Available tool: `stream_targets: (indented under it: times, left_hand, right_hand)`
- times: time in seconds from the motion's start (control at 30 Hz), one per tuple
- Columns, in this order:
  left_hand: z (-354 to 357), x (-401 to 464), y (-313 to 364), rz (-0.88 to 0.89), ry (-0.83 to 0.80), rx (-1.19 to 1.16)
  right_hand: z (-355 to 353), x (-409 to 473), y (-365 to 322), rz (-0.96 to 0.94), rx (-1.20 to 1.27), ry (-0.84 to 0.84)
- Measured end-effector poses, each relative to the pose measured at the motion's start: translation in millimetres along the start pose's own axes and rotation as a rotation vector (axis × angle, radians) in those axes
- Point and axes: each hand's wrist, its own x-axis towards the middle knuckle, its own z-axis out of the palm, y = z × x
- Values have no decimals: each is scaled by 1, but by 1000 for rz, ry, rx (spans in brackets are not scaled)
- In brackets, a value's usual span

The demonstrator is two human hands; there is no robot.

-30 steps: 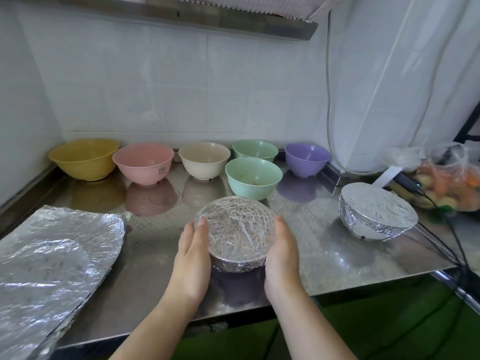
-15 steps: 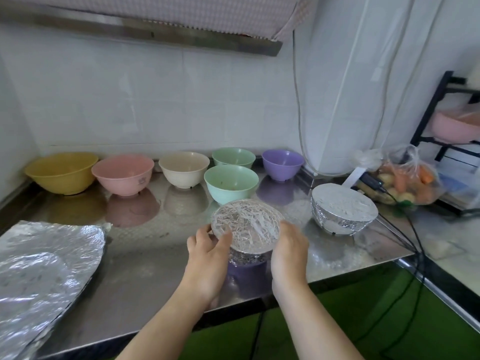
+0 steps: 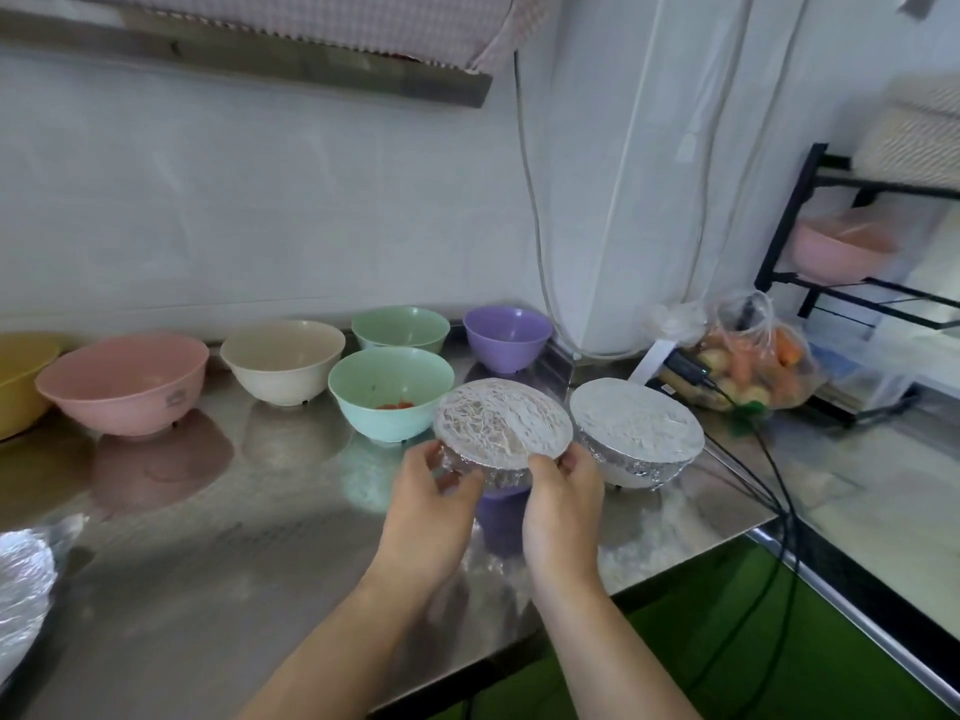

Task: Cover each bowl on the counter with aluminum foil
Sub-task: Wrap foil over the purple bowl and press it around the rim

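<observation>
A foil-covered purple bowl (image 3: pixel 501 426) hangs just above the steel counter (image 3: pixel 218 563), close beside another foil-covered bowl (image 3: pixel 636 439) that stands on the counter. My left hand (image 3: pixel 428 511) grips its left side and my right hand (image 3: pixel 563 504) grips its right side. Along the back stand uncovered bowls: yellow (image 3: pixel 21 381), pink (image 3: pixel 124 381), cream (image 3: pixel 283 358), green (image 3: pixel 400 328), purple (image 3: pixel 508 337), and a mint one (image 3: pixel 390 392) with red bits inside. Loose foil sheets (image 3: pixel 23 584) lie at the far left.
A plastic bag of vegetables (image 3: pixel 753 361) and black cables (image 3: pixel 769 475) lie right of the covered bowls. A black rack (image 3: pixel 852 241) with a pink bowl stands at the far right. The counter's front edge runs just below my wrists.
Both hands have lifted the foil-covered bowl and carried it right, towards the other covered bowl. The view has swung right too, so the foil sheets sit at the frame's left edge.
</observation>
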Motion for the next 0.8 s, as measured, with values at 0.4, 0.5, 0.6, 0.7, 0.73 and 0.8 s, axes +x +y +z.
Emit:
stream_targets:
  times: [0.4,0.5,0.6,0.7,0.73,0.8]
  left_hand:
    - [16,48,-2,-52,-83,-81]
    - [20,54,1,-70,-118,-41]
    - [14,47,9,-81,-126,-28]
    - [2,42,8,-131,-32,-43]
    - [-3,41,7,-149,13,-38]
    - [-15,39,4,-178,121,-48]
  right_hand:
    - [17,39,1,82,24,-68]
    - [21,42,3,95,-14,-67]
    - [21,35,5,130,-80,-41]
    - [23,24,7,131,-179,-36]
    - [26,20,8,141,-192,-50]
    - [35,15,10,182,-208,-91]
